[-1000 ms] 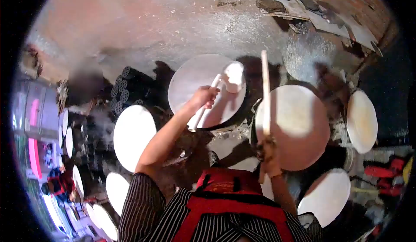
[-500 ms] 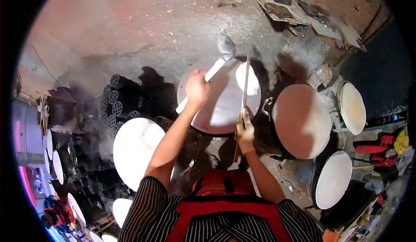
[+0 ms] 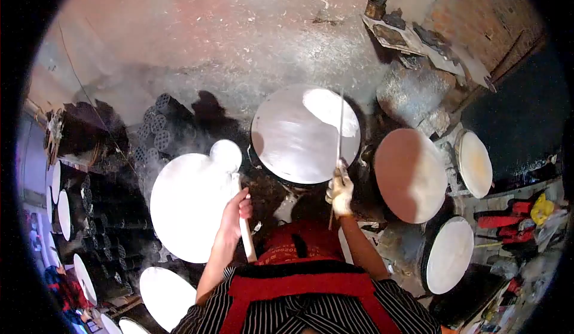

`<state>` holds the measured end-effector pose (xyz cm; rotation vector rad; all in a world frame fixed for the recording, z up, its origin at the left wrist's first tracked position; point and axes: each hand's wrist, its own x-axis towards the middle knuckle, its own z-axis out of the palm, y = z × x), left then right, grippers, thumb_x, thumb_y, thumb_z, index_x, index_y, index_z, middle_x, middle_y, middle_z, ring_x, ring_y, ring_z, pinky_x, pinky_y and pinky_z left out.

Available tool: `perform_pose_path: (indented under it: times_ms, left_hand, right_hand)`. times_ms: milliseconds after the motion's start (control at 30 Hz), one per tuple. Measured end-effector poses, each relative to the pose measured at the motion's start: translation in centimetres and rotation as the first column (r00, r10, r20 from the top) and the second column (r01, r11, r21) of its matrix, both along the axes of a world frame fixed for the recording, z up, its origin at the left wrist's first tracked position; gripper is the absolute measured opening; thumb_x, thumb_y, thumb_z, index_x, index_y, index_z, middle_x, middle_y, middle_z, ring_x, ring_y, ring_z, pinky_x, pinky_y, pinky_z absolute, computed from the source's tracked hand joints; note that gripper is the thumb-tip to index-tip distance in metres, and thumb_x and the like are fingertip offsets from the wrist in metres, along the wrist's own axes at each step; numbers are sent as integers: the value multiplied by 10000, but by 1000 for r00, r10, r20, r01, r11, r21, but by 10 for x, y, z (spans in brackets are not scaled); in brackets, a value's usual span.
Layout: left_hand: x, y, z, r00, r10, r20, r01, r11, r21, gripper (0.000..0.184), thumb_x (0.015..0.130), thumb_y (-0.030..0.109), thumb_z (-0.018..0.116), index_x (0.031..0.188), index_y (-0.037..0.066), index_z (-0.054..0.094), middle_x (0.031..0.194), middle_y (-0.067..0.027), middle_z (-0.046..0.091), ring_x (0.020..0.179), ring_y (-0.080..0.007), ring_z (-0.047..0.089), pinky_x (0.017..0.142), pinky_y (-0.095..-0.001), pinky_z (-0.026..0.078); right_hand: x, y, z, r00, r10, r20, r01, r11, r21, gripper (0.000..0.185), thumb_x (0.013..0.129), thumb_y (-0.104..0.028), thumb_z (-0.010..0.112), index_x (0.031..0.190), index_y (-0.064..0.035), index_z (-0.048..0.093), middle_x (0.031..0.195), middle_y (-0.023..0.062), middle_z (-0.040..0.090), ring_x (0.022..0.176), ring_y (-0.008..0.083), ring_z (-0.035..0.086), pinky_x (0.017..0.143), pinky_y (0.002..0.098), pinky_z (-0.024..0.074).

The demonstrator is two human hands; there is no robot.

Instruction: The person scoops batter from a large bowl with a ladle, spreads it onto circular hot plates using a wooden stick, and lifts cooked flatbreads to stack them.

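My left hand point(image 3: 235, 213) is closed around a white-handled tool point(image 3: 246, 238) that looks like a ladle. Its bright round head point(image 3: 226, 156) overlaps the upper right edge of a large white disc point(image 3: 188, 214). My right hand point(image 3: 340, 191), seemingly in a pale glove, grips a long thin stick point(image 3: 341, 127), perhaps a flat spatula. The stick extends over the right side of a round grey griddle plate point(image 3: 287, 136). Near the plate's upper right lies a bright white patch point(image 3: 326, 110); I cannot tell whether it is light or a coating.
Round plates on drum-like bases stand to the right point(image 3: 412, 178) and lower right point(image 3: 449, 256). Dark perforated briquettes point(image 3: 158, 121) are stacked at left. A littered shelf point(image 3: 412, 41) juts from the wall. Red and yellow items point(image 3: 514, 217) lie far right. Steam drifts at left.
My left hand has swung the tool from above the grey plate back to the large white disc at left. My right hand keeps the thin stick over the plate's right side.
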<state>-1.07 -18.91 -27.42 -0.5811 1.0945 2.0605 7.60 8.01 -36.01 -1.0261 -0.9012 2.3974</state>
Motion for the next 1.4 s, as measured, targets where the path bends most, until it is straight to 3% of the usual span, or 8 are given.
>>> perform_pose_path:
  times_ms: [267, 467, 567, 633, 900, 1067, 1100, 1400]
  left_hand:
    - [38, -22, -1, 980, 190, 63, -194, 979, 61, 142, 854, 150, 532, 795, 67, 433, 527, 38, 373, 393, -50, 335, 325, -180, 282]
    - [57, -10, -9, 957, 273, 95, -276, 961, 19, 106, 850, 126, 515, 828, 60, 436, 613, 14, 417, 469, -58, 379, 383, -178, 327]
    - [71, 2, -2, 940, 331, 81, -332, 943, -3, 107, 852, 124, 518, 833, 59, 435, 635, 2, 422, 469, -70, 381, 388, -179, 336]
    - [80, 8, -5, 925, 372, 82, -373, 928, -5, 104, 853, 126, 520, 846, 56, 444, 638, -4, 420, 474, -77, 385, 388, -179, 339]
    - [115, 41, 11, 870, 490, 53, -459, 844, -276, 156, 812, 168, 604, 904, 49, 563, 804, -66, 601, 687, -181, 590, 595, -292, 496]
    - [134, 46, 6, 843, 537, 35, -509, 817, -271, 207, 849, 161, 550, 1002, 22, 556, 963, -85, 609, 907, -197, 592, 803, -309, 496]
    - [136, 50, 7, 839, 543, 40, -515, 815, -267, 207, 850, 161, 548, 1001, 20, 555, 978, -86, 605, 923, -198, 586, 809, -309, 494]
    - [152, 71, -1, 778, 625, 59, -600, 768, -224, 209, 846, 138, 551, 1000, -4, 559, 1012, -85, 588, 990, -206, 550, 884, -319, 460]
  right_hand:
    - [-88, 29, -1, 820, 364, 442, -520, 797, 307, 213, 889, -272, 527, 1079, -180, 555, 522, -8, 454, 329, 116, 395, 278, 269, 248]
    - [-8, 88, 14, 840, 497, 216, -523, 849, 81, 281, 869, -242, 559, 1142, -186, 528, 532, 32, 496, 321, 139, 403, 260, 295, 263]
    - [-4, 139, -41, 901, 324, -287, -404, 869, -286, 261, 875, -200, 545, 1122, -115, 537, 566, 48, 525, 336, 153, 428, 269, 305, 304]
    - [-42, 128, -37, 902, 281, 328, -394, 847, 357, 304, 874, -194, 556, 1137, -44, 528, 568, 13, 495, 359, 114, 402, 311, 279, 321]
    - [-36, 135, 44, 401, 805, 438, -909, 409, 80, 210, 911, -262, 499, 1106, -268, 577, 482, -39, 454, 311, 69, 356, 271, 231, 239]
    - [-62, 219, -28, 735, 634, 242, -675, 717, 172, 239, 857, -262, 575, 1023, -91, 562, 533, 7, 498, 293, 109, 375, 248, 269, 259]
    - [-76, 204, 0, 712, 498, 495, -691, 623, 367, 225, 853, -234, 577, 1020, -84, 564, 544, -1, 495, 321, 104, 397, 267, 277, 288]
    - [-73, 204, 56, 103, 908, 407, -981, 25, 191, 318, 913, -153, 453, 1215, -222, 522, 510, -53, 430, 350, 65, 353, 296, 223, 278]
